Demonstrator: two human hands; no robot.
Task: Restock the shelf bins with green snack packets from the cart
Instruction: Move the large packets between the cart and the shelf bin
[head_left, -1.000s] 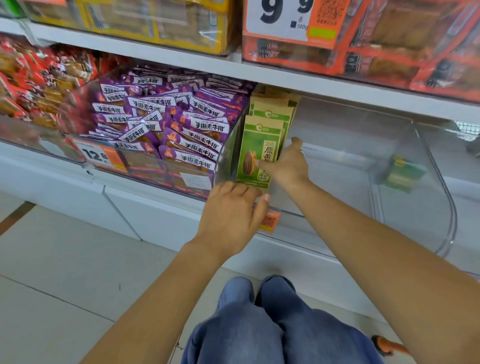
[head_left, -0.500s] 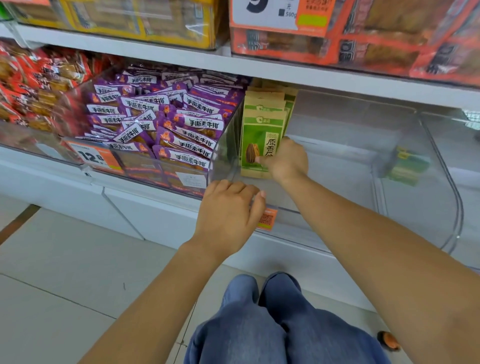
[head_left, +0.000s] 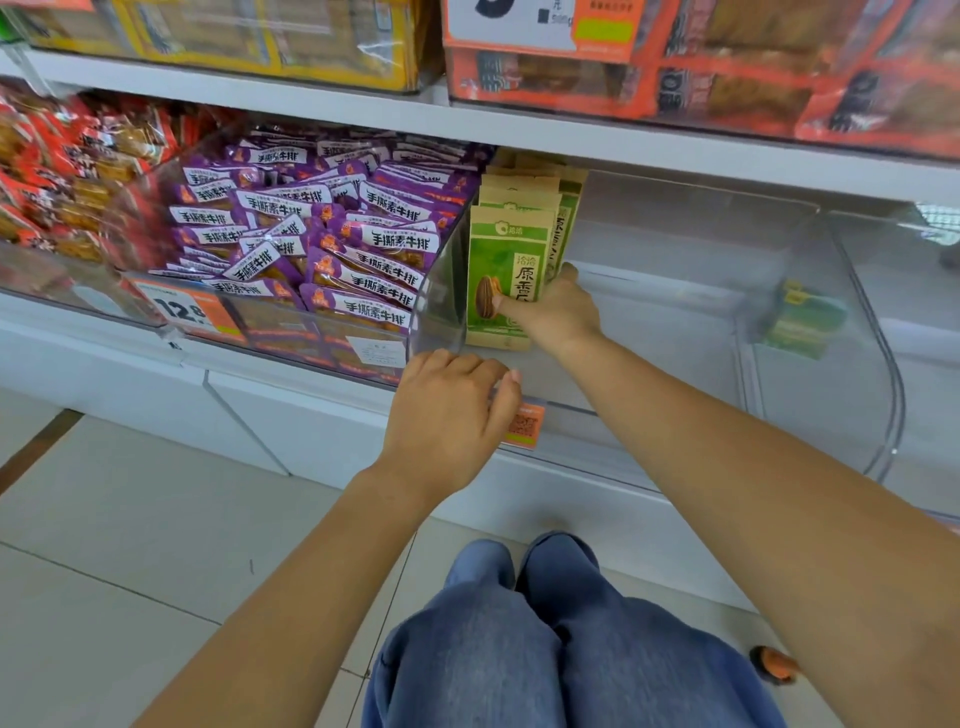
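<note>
Several green snack packets (head_left: 506, 260) with a seed picture stand upright in a row at the left end of a clear plastic shelf bin (head_left: 810, 395). My right hand (head_left: 558, 312) reaches into the bin and holds the front packet, thumb across its face and fingers round its right edge. My left hand (head_left: 452, 415) rests with curled fingers on the bin's front lip, beside an orange price tag (head_left: 525, 426). The cart is out of view.
To the left sits a bin of purple snack packs (head_left: 322, 244), then red ones (head_left: 57, 166). Yellow and orange boxes fill the shelf above (head_left: 675, 78). A green reflection shows on the bin's right wall. Below are my jeans and a tiled floor.
My right hand has pushed the front green packet down and back until it stands upright against the row. My left hand stays on the bin's lip.
</note>
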